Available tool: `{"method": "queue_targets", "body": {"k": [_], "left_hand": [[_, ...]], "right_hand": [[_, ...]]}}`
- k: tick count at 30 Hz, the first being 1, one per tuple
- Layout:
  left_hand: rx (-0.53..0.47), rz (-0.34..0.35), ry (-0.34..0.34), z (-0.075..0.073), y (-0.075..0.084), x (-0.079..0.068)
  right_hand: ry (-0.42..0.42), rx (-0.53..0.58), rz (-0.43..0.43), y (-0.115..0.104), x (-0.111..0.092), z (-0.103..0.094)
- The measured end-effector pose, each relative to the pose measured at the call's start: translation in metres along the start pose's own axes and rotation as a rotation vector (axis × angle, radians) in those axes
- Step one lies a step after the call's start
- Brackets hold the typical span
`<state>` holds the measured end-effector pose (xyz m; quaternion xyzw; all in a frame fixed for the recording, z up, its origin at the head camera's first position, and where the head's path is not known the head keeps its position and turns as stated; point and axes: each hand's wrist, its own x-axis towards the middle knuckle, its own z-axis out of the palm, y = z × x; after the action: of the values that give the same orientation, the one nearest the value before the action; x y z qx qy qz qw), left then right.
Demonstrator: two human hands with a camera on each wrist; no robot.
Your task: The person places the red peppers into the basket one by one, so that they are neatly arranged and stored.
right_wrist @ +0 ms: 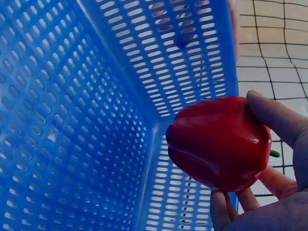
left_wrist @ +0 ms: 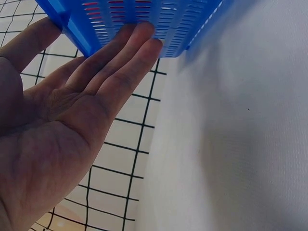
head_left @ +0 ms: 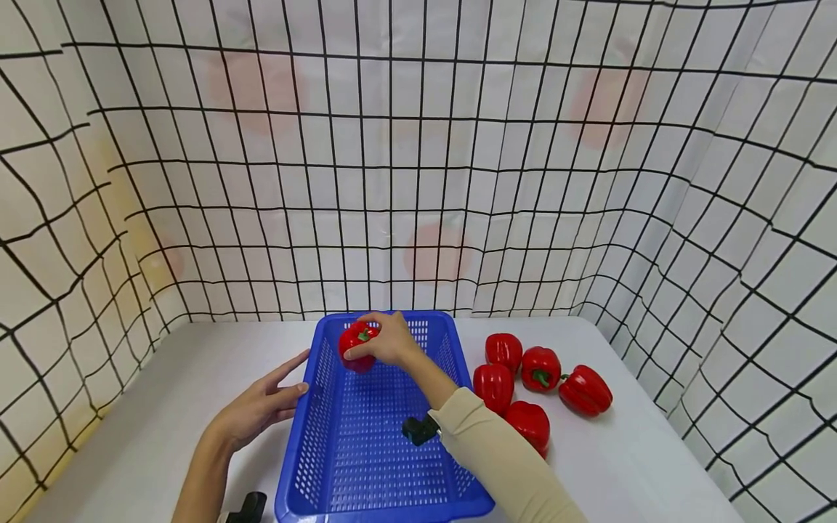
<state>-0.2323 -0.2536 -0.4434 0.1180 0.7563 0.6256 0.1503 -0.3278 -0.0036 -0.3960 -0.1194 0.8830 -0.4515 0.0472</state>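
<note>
My right hand (head_left: 390,339) grips a red bell pepper (head_left: 356,347) over the far left part of a blue plastic basket (head_left: 366,517). In the right wrist view, thumb and fingers hold the bell pepper (right_wrist: 219,144) around its stem end, with the basket's perforated wall behind it. Along the basket's left side, my left hand (head_left: 258,407) touches the outer wall with straight fingers. The left wrist view shows the palm (left_wrist: 57,125) and outstretched fingers against the slotted wall (left_wrist: 139,17). No other pepper shows inside the basket.
Several red bell peppers, one of them (head_left: 540,368) showing a green stem, lie on the white table (head_left: 628,465) right of the basket. Black wire mesh (head_left: 392,211) stands along the back and both sides. Dark wrist cameras (head_left: 420,430) sit at both wrists.
</note>
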Motion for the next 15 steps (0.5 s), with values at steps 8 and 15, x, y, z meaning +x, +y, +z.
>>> {"method": "queue_targets", "body": {"k": [8,15], "left_hand": [[0.007,-0.012,0.024,0.001,0.0,0.0],[0.005,-0.013,0.02,0.001,0.0,0.0]], "right_hand": [[0.014,0.018,-0.007,0.014,0.003,0.002],[0.007,-0.009,-0.013,0.018,0.004,0.004]]}}
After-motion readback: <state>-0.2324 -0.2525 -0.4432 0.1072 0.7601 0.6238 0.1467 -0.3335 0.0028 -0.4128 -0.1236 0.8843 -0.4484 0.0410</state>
